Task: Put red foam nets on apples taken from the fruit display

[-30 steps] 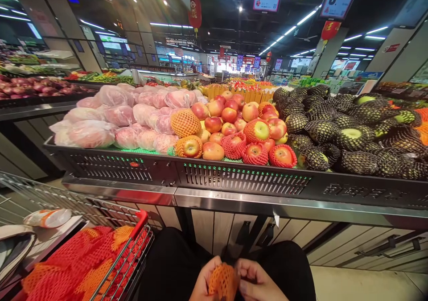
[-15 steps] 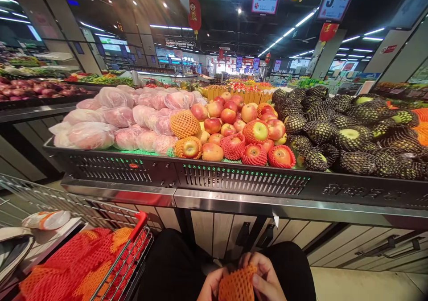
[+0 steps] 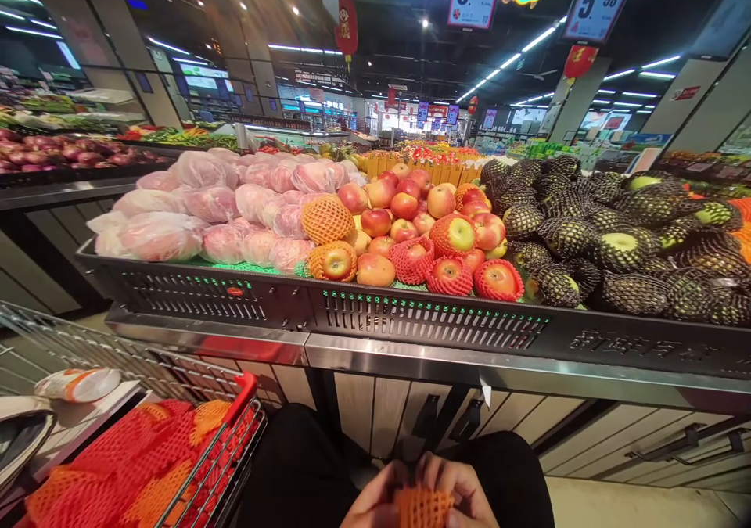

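Low at the bottom of the view, between my knees, an orange foam fruit net [image 3: 423, 508] is held in both hands. My left hand [image 3: 375, 501] grips its left side, fingers curled and slightly blurred. On the other side, my right hand [image 3: 461, 485] has its fingers bent around the upper right edge of the net. Whether anything is inside the net cannot be made out. In front of me, red apples [image 3: 404, 206] are piled in a black display crate [image 3: 434, 317], some wearing red or orange foam nets.
At left stands a metal shopping cart [image 3: 246, 387] with a heap of red and orange foam nets [image 3: 123, 465]. Plastic-wrapped pink fruit [image 3: 161, 235] lies left of the apples, green fruit in black nets [image 3: 622, 246] right. A steel ledge [image 3: 399, 360] runs below the crate.
My hands have drawn closer together around the orange net, which looks shorter and lower. My left hand has moved slightly right. The view has shifted a little; the fruit display is unchanged.
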Demonstrator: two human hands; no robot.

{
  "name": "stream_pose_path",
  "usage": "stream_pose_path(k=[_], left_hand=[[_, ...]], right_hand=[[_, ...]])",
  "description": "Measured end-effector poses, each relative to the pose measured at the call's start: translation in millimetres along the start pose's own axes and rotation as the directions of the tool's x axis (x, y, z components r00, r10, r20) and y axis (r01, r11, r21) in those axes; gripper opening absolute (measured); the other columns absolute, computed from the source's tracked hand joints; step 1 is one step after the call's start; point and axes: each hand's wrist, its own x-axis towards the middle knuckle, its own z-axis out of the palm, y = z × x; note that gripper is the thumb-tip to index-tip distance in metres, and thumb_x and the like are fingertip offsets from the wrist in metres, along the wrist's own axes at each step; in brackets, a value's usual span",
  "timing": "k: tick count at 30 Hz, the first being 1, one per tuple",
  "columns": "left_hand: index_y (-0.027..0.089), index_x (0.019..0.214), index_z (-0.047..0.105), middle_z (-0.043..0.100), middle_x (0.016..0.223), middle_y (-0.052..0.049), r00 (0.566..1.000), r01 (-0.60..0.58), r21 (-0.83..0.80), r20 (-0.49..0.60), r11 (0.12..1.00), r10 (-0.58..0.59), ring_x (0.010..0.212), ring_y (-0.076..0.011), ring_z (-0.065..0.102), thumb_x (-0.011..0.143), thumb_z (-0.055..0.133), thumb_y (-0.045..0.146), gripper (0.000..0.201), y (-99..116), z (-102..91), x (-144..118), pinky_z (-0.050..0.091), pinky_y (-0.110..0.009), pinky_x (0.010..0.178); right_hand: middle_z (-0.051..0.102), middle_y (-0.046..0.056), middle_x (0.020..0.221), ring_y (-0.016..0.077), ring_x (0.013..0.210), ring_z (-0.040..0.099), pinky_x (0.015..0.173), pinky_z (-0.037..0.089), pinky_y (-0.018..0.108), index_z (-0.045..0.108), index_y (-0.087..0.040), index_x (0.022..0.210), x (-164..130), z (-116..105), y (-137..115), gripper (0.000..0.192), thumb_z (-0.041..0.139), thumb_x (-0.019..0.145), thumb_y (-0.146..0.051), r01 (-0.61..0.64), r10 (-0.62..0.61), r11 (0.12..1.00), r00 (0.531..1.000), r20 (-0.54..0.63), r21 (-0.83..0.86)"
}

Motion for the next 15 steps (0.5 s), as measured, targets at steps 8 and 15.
stream_pose_path(k=[8, 15], left_hand=[[0.022, 0.092, 0.049, 0.05, 0.083, 0.003, 0.995, -0.101, -0.028, 0.001, 0.994, 0.101, 0.062, -0.0057, 0.045, 0.064, 0.085, 0.032, 0.047, 6.8, -0.5, 5.1, 0.034, -0.02, 0.061], [0.018, 0.092, 0.056, 0.056, 0.09, -0.001, 0.983, -0.176, 0.205, -0.023, 0.963, 0.185, 0.062, -0.0058, 0.049, 0.07, 0.079, 0.052, 0.047, -6.1, -21.3, 9.3, 0.033, -0.021, 0.058]], right_hand=[[0.044, -0.002, 0.063, 0.0122, 0.058, 0.04, 0.06, 0.033, 0.027, 0.048, -0.02, 0.068, 2.0, -5.8, -5.5, 0.045, 0.074, 0.072, -0.057, -0.199, 0.164, 0.941, 0.976, -0.143, -0.274], [0.051, -0.002, 0.064, 0.012, 0.062, 0.043, 0.058, 0.033, 0.025, 0.055, -0.017, 0.067, 36.7, -2.1, -73.2, 0.046, 0.081, 0.064, -0.055, -0.253, 0.281, 0.632, 0.956, -0.087, -0.732]])
